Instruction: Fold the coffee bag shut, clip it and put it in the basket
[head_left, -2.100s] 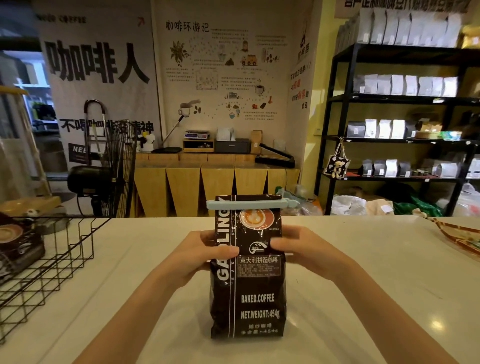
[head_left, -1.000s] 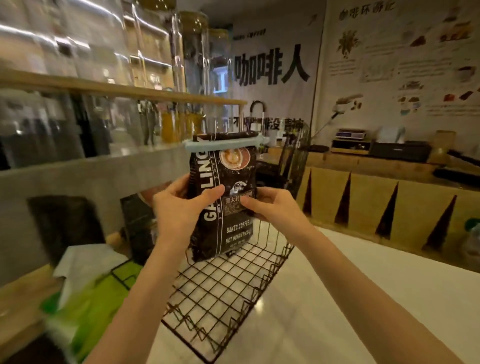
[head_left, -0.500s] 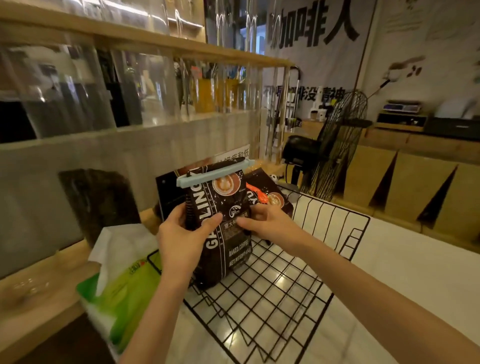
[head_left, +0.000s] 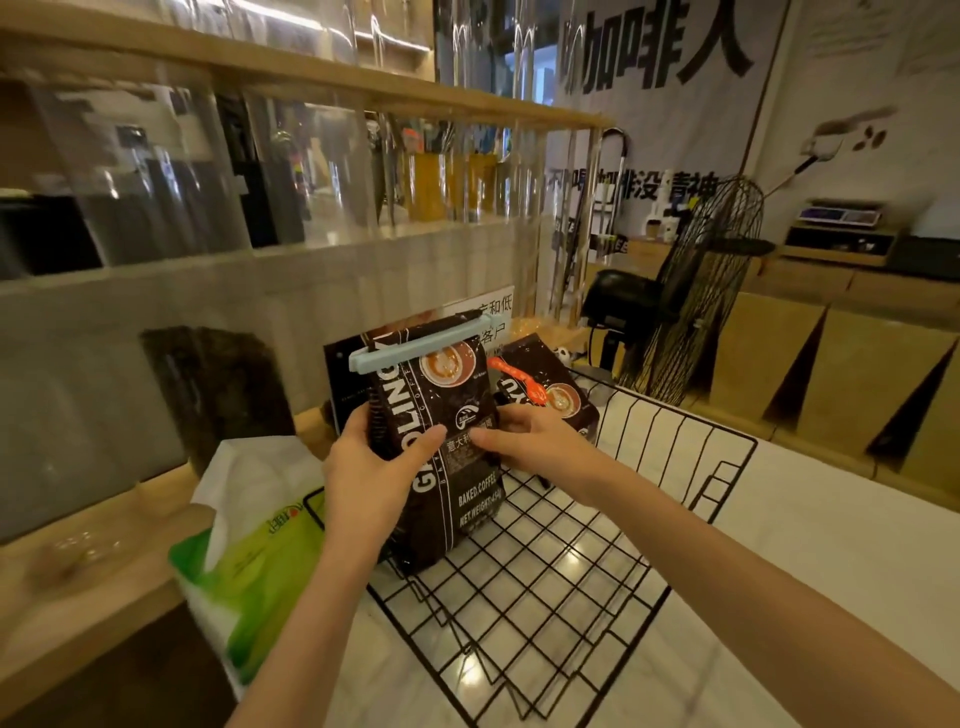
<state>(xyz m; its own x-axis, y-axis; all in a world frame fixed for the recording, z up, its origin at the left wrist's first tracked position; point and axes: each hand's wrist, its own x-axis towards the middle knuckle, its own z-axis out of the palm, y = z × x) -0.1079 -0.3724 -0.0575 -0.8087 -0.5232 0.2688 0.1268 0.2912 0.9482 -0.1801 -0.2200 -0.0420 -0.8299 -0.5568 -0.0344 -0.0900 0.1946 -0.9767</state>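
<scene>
A black coffee bag (head_left: 441, 415) stands upright inside the black wire basket (head_left: 680, 499), its bottom at the basket floor near the left wall. A pale blue clip (head_left: 415, 345) runs across its folded top. My left hand (head_left: 374, 467) grips the bag's left side, thumb on the front. My right hand (head_left: 535, 441) holds the bag's right edge. A second black coffee bag (head_left: 550, 395) with an orange label stands behind it in the basket.
A green and white tissue pack (head_left: 239, 561) lies left of the basket on the white counter (head_left: 810, 545). A wooden ledge with a clear screen (head_left: 156, 218) rises on the left. A black floor fan (head_left: 696, 291) stands beyond the basket.
The bag went from the counter in front of me, leftward over the basket, then down into it. Both hands stayed on it throughout.
</scene>
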